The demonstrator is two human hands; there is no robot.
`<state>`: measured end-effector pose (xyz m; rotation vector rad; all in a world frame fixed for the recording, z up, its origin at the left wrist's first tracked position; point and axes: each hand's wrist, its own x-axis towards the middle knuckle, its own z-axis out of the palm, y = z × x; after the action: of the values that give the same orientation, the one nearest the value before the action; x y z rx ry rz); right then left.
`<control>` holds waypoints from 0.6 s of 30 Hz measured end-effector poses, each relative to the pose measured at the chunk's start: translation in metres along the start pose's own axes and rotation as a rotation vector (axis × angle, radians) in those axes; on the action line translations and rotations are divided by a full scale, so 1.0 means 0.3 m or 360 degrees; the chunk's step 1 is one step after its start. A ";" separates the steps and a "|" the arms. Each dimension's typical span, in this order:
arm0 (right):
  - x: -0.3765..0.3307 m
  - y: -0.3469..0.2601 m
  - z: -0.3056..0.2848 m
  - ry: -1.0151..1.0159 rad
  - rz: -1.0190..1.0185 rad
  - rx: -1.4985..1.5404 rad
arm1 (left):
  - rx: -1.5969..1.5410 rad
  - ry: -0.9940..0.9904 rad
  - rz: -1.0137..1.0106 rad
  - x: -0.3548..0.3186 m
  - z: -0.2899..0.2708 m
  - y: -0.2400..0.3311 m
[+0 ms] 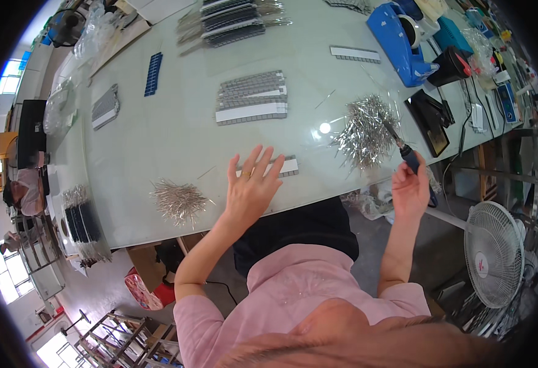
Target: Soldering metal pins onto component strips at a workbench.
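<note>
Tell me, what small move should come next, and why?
Perhaps the right hand should bring its dark-blue-handled metal-tipped tool leftward to the flat white-and-grey strip: the left hand covers part of that strip, seemingly steadying it, while the tool's tip is at the heap of thin silver wires.

A white strip (289, 166) with grey gridded edging lies flat on the table (327, 187), partly hidden by the left hand (250, 187). A dark-blue-handled tool (409, 159) slants in the right hand (409, 189), tip against a silvery, bristling pile (365, 132).
</note>
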<state>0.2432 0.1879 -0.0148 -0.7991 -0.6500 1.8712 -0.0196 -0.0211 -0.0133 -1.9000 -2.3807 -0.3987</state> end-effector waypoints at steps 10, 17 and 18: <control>-0.059 0.077 0.084 -0.0147 0.0166 0.0416 | -0.0195 -0.0040 -0.0131 0.112 0.070 0.189; -0.106 0.113 0.077 -0.0051 -0.0266 -0.0484 | -0.0283 -0.0182 -0.0210 0.066 0.073 0.246; -0.118 0.117 0.091 0.0045 -0.0392 -0.0811 | -0.0327 -0.0183 -0.0266 0.049 0.074 0.267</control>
<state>0.2141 0.1392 -0.0139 -1.0118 -1.1775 1.4821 0.0569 0.0145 -0.0189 -1.8539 -2.6797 -0.5817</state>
